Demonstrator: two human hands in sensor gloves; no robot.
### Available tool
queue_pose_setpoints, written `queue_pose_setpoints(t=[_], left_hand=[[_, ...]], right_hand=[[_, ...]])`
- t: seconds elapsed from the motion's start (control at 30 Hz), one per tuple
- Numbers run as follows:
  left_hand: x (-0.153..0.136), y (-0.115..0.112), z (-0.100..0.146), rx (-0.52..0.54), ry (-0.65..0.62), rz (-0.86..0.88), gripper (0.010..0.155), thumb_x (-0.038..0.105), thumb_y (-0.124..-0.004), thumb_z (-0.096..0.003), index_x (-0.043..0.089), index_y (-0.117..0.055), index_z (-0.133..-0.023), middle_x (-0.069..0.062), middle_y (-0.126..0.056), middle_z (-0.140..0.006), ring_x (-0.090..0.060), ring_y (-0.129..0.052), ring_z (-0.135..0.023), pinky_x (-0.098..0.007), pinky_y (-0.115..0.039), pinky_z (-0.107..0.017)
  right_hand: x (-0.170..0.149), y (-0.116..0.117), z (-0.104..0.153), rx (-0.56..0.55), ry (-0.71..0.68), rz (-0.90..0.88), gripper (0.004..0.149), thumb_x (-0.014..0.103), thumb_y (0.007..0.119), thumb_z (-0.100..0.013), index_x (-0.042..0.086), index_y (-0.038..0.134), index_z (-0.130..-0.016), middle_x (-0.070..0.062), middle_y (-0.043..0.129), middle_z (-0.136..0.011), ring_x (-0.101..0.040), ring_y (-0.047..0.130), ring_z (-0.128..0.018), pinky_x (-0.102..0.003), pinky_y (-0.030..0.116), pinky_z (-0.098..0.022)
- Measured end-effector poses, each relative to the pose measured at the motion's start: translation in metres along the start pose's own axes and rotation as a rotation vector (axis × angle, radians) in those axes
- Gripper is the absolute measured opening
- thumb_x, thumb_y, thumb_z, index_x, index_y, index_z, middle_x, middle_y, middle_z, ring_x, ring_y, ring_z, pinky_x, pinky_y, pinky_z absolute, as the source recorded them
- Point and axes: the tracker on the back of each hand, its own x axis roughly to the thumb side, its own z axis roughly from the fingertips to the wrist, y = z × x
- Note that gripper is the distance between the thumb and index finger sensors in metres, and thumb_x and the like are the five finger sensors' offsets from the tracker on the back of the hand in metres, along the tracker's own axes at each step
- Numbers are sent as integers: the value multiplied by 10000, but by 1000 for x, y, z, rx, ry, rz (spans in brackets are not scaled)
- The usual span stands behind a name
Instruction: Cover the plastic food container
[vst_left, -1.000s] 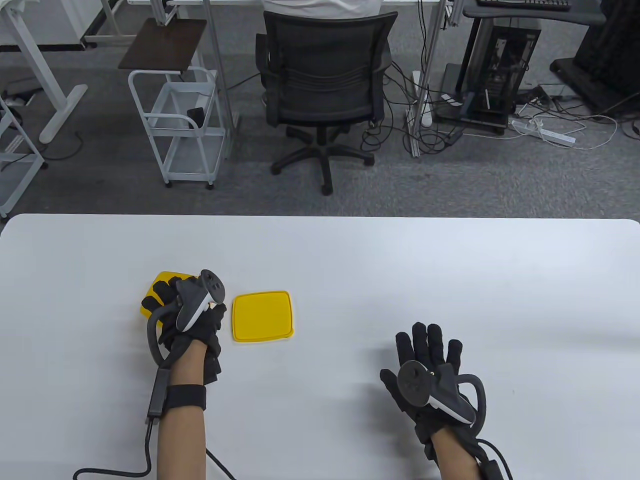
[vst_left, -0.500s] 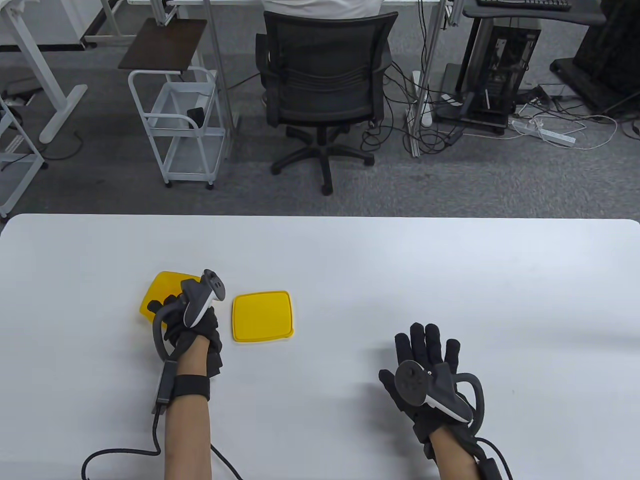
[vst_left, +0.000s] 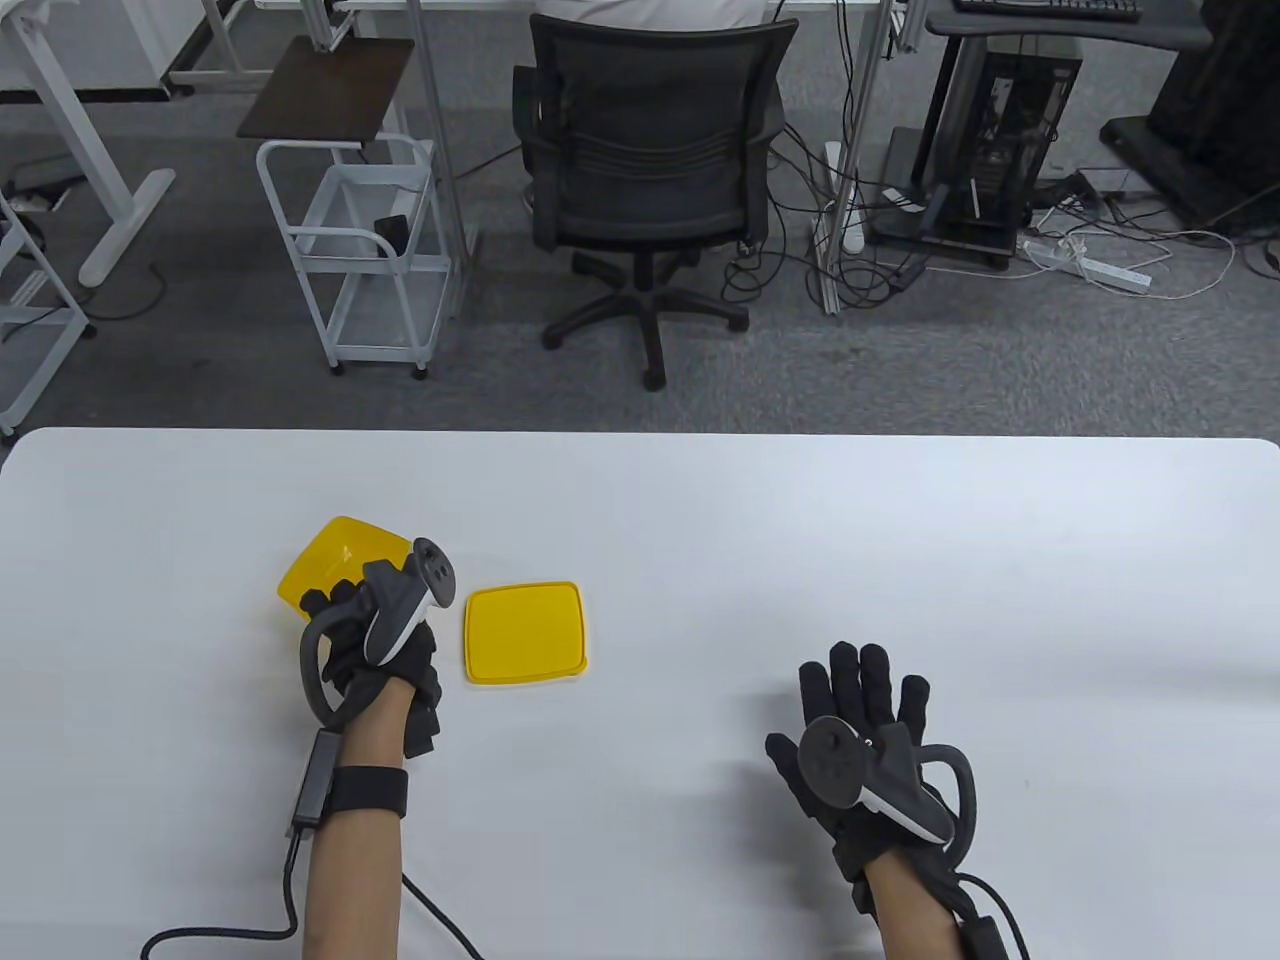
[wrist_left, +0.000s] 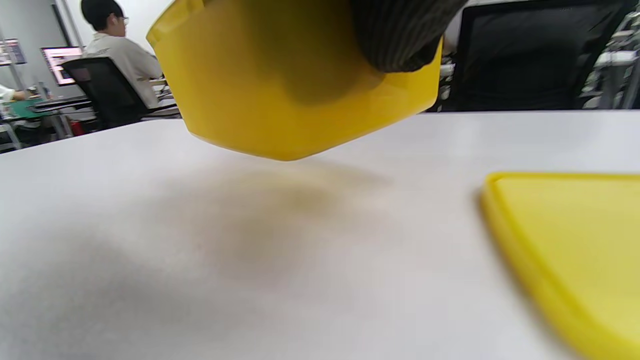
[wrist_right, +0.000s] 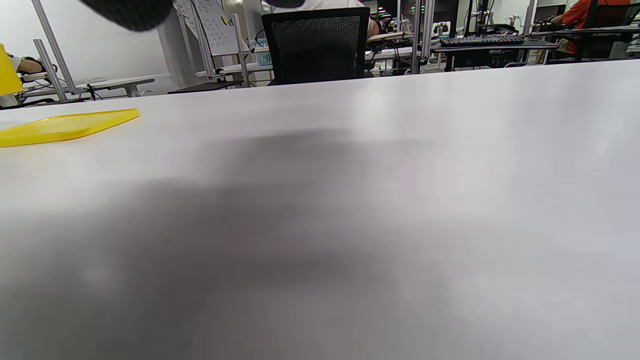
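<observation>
While left grip holds tilted yellow container aloft, right grip spread, lid unlabelled

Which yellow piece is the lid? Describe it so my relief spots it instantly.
On the white table, look left of centre, just right of the left hand. The lid lies flat there, untouched. Unlike the deep yellow container that hand holds lifted and tilted, it is a thin rounded square.

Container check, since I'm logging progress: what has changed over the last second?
The left hand has gripped the yellow container and lifted it, tilted, off the table. The lid stayed flat beside it; the right hand stayed open, barely shifting.
</observation>
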Motion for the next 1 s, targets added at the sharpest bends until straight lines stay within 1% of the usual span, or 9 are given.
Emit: queue_pose_setpoints(t=[0.13,0.3,0.4,0.5,0.53,0.63,0.77,0.9,1.0], left_hand=[[10,23,27,72,-117,-1,432,341,-675,-623,189,-645,-1026,-57,-821,-951,-321,-665,-1022,-678,-293,-839],[33,53,75,200,-298,-1,433,346,-679,-620,186,-658,-1022,-56,-835,-939,-324,-683,-1009,-682,-310,-833],[48,63,103,230,-427,15,433,350,-679,-619,189,-663,-1020,-52,-841,-934,-321,-693,-1004,-682,-324,-830],[64,65,130,204,-567,48,433,355,-681,-617,194,-669,-1019,-48,-848,-931,-317,-699,-1002,-682,-334,-828],[71,64,142,180,-619,61,434,357,-682,-616,195,-669,-1019,-49,-848,-931,-316,-699,-1003,-681,-335,-829],[89,54,165,151,-711,64,434,357,-685,-616,196,-673,-1018,-49,-851,-928,-316,-705,-998,-679,-343,-830],[115,28,194,113,-826,0,431,359,-686,-615,198,-680,-1014,-48,-855,-922,-313,-709,-995,-678,-350,-829],[133,-1,216,81,-912,-90,429,361,-684,-615,205,-679,-1015,-46,-852,-924,-312,-707,-996,-677,-352,-828],[140,-18,226,69,-946,-122,430,360,-681,-615,203,-675,-1016,-49,-850,-926,-317,-708,-993,-677,-358,-827]], right_hand=[[-3,0,0,-2,7,-3,789,619,486,-637,125,228,-1196,-241,147,-1223,-467,36,-1075,-717,135,-771],[-4,-1,1,-2,11,-4,789,617,486,-637,124,229,-1196,-243,150,-1223,-468,39,-1075,-717,136,-772],[-5,-1,1,-6,7,-12,787,616,487,-636,126,230,-1194,-240,149,-1223,-464,38,-1076,-715,135,-772],[-6,-1,1,-7,7,-12,788,616,488,-636,125,229,-1195,-242,151,-1222,-467,40,-1075,-716,135,-771],[-7,-1,1,-9,7,-12,788,615,489,-636,123,229,-1194,-241,152,-1222,-466,42,-1075,-716,136,-772],[-7,-2,2,-13,10,-15,789,616,489,-636,123,230,-1194,-241,152,-1223,-468,41,-1075,-717,136,-771],[-8,-2,2,-17,12,-11,790,617,489,-636,122,229,-1195,-244,151,-1222,-467,42,-1076,-717,137,-771],[-8,-2,3,-18,15,-8,790,617,489,-636,123,229,-1194,-243,154,-1222,-468,44,-1076,-717,139,-771],[-10,-2,2,-17,20,-14,790,617,489,-637,122,229,-1195,-244,153,-1222,-467,43,-1076,-717,138,-771]])
